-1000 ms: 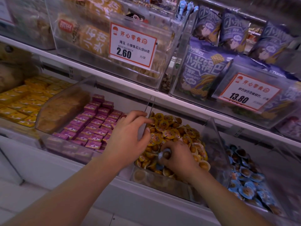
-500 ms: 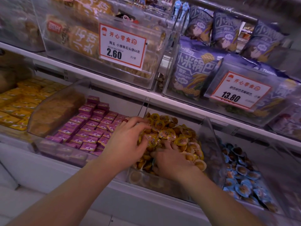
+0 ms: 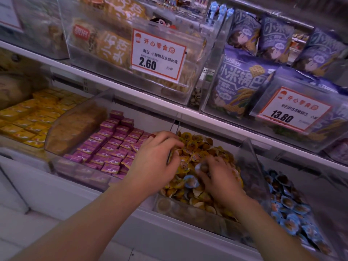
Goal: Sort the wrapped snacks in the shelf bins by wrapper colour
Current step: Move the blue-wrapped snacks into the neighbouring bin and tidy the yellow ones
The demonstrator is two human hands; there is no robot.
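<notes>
The right hand [image 3: 220,178] curls its fingertips round a small blue-lidded snack cup [image 3: 202,167]; the left hand [image 3: 156,161], fingers bent, pinches yellow-lidded cups [image 3: 190,146]. Both dig in the clear plastic middle bin [image 3: 192,210], where another blue-lidded stray [image 3: 190,181] lies between them.

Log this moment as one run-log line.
left hand: fingers curled in clear bin of yellow-wrapped round snacks | right hand: in same bin beside stray blue-wrapped round snack | sorting: unfinished

White shop shelving [image 3: 197,113] carries price tags [image 3: 158,55] under dim light.
</notes>
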